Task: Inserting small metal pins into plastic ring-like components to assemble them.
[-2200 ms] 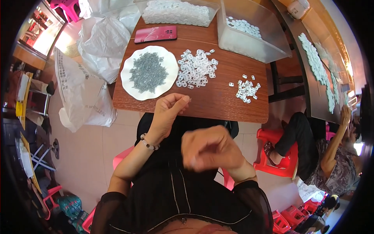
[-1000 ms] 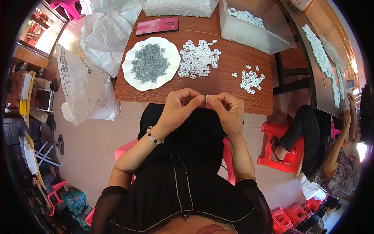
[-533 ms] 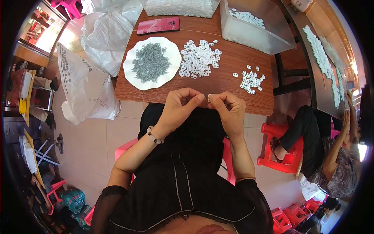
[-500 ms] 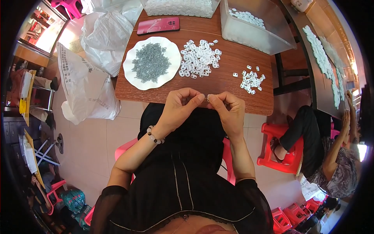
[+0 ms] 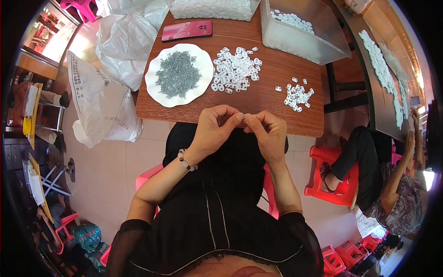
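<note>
My left hand (image 5: 216,129) and my right hand (image 5: 268,134) meet at the near edge of the brown table, fingertips pinched together. Between them sits a small white plastic piece (image 5: 244,118), mostly covered by the thumbs and fingers. My right hand grips it; what my left fingertips pinch against it is too small to make out. Beyond my hands lie a large pile of white two-hole plastic pieces (image 5: 236,69) and, to the right, a smaller pile of similar pieces (image 5: 298,95). Small grey-clear parts (image 5: 177,74) fill the middle of a white scalloped plate (image 5: 154,94) at left.
A pink phone (image 5: 187,31) lies behind the plate. Two translucent bins (image 5: 300,48) stand at the table's back, holding white pieces. White sacks (image 5: 108,108) rest on the floor at left. At right a person (image 5: 392,184) sits by a dark table with more white pieces.
My right hand has shifted slightly left, bringing both sets of fingertips closer together around the white piece, which is now more hidden.
</note>
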